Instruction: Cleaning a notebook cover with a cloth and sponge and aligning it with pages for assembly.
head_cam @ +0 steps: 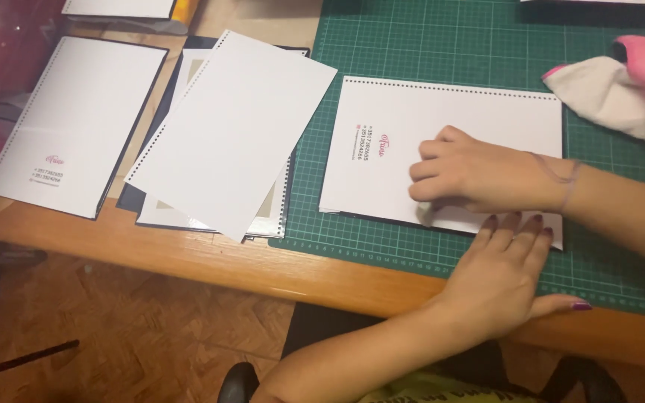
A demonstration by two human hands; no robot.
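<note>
Head view: punched white stack lengthwise left-right, holes away.

A punched sheet stack lay on the cutting mat, which covered the right part of the desk. The right hand rested flat on the stack's near right part; the left hand lay just nearer, fingertips on the stack's near edge. Left of the mat a tilted loose sheet lay on a pile of covers. Further left sat another stack. A cloth lay far right on the mat.
</note>
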